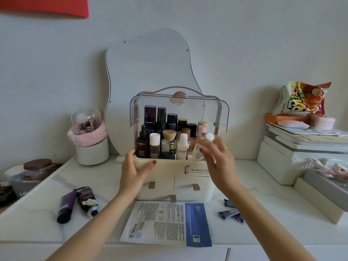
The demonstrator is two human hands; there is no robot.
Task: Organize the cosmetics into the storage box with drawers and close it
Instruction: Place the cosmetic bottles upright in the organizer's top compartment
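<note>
We are in the loading step: our left hand (pixel 134 166) lies spread against the front left corner of the storage box (pixel 199 189) at frame centre, steadying it, while our right hand (pixel 216 157) pinches a small white-capped bottle (pixel 202 146) at the open top compartment's right end, its clear lid (pixel 178 110) raised. Next, we judge, it needs lowering upright into the gap beside the standing bottles; tubes (pixel 75 202), sachets (pixel 232 213) and a sheet mask (pixel 167 223) wait on the bench (pixel 263 213) below.

Glossy clear plastic lid (pixel 222 110); veined marble-look tabletop (pixel 56 213); fluffy pink cloth (pixel 90 137)
</note>
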